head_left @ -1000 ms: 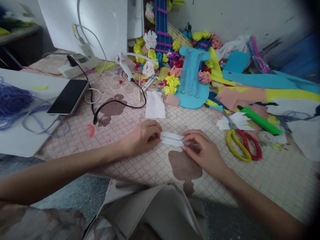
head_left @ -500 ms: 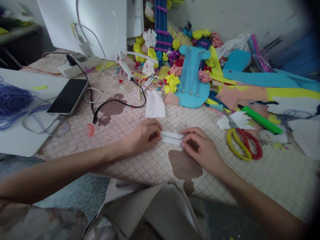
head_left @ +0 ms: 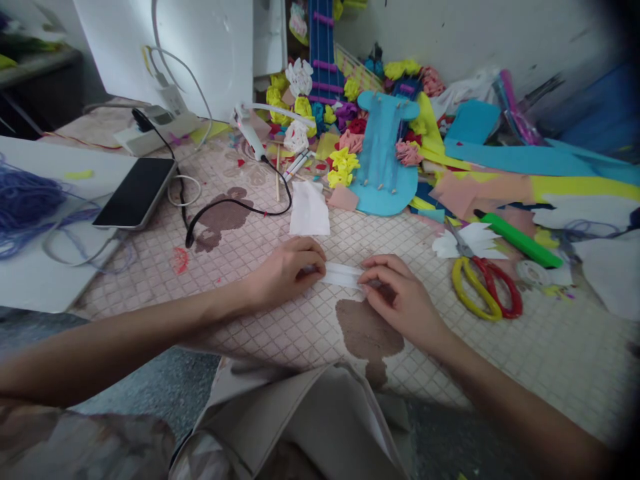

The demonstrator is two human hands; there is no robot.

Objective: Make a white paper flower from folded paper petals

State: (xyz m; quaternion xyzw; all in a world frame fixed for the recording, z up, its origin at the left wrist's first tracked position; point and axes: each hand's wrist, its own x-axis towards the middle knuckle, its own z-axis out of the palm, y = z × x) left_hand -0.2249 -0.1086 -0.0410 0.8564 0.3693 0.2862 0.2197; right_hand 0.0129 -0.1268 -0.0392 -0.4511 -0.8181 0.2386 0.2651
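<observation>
Left hand (head_left: 293, 272) pinching left end of folded white strip (head_left: 341, 275), right hand (head_left: 400, 293) holding right end, just above or on desk (head_left: 300, 340), can't tell. White paper (head_left: 309, 210) beyond left hand. Scissors (head_left: 487, 290) right of right hand, blades over jagged paper (head_left: 483, 241). Phone (head_left: 135, 193), yarn (head_left: 30, 197) far left. Glue gun (head_left: 251, 139), blue cutout (head_left: 377, 150) behind.

The head camera is looking forward and down from close above the lap (head_left: 300, 413), facing the wall (head_left: 475, 40) across the table (head_left: 300, 333).
</observation>
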